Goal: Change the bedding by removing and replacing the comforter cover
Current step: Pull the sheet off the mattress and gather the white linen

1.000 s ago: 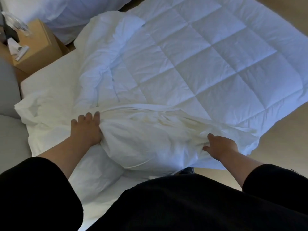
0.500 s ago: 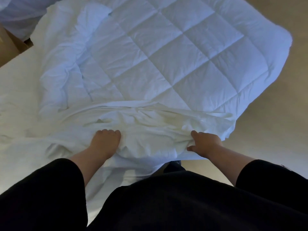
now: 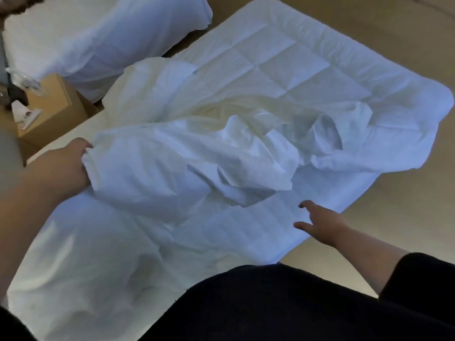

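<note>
Currently mid-strip: left hand (image 3: 65, 166) clenching edge of thin crumpled white cover (image 3: 187, 163), bunched atop quilted white comforter (image 3: 290, 77) on bed. Right hand (image 3: 317, 221) released, fingers spread, hovering over quilt's near corner. Next, probably: pin comforter, drag cover clear.

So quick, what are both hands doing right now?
Left hand: gripping a bunch of the cover.
Right hand: open, fingers spread, holding nothing.

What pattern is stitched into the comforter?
A grid of square quilted panels on the white comforter, clearest in the head view.
</note>
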{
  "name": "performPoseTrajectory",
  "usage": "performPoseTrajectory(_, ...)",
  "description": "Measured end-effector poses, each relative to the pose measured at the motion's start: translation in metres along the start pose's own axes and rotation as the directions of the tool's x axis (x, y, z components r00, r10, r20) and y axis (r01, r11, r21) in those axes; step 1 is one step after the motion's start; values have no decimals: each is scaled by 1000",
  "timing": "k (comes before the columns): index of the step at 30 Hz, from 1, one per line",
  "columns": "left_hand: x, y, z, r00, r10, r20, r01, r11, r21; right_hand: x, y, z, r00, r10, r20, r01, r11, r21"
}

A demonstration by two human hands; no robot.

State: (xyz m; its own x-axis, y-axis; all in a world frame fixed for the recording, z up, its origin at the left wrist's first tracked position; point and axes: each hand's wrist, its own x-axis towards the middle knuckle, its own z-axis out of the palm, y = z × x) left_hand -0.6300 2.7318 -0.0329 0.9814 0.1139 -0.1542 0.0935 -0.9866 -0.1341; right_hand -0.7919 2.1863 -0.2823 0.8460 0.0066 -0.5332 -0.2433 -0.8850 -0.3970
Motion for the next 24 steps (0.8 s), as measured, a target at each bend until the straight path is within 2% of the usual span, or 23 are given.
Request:
performPoseTrajectory(3, -6, 5, 14, 995, 34, 90, -29, 998, -58, 23, -77, -3, 958, -189, -216, 233, 951, 201)
performPoseTrajectory(6, -20, 11, 34, 990, 106, 93, -102, 994, -47, 36, -109, -12, 907, -342, -246, 365, 929, 54)
performPoseTrajectory(8, -25, 12, 51, 984, 153, 94, -149, 988, -52, 38, -105, -15, 906, -369, -206, 370, 928, -37)
performPoseTrajectory(11, -22, 4, 76, 994, 67, 87, -66, 998, -8, 45, -88, -13, 935, -281, -217, 266, 959, -97)
performPoseTrajectory(14, -24, -4, 92, 995, 41, 92, -45, 998, 42, 56, -83, -18, 953, -118, -278, 124, 992, 3)
performPoseTrajectory(17, -17, -10, 104, 992, 119, -49, -116, 992, 56, 66, -91, -24, 909, -71, -412, 109, 992, 69)
performPoseTrajectory(21, -11, -13, 115, 922, 300, -245, -275, 953, 130, 89, -125, -46, 803, -196, -563, 253, 967, 24)
performPoseTrajectory(24, -8, -22, 130, 854, 390, -345, -357, 921, 157, 106, -169, -62, 743, -265, -615, 304, 952, -42)
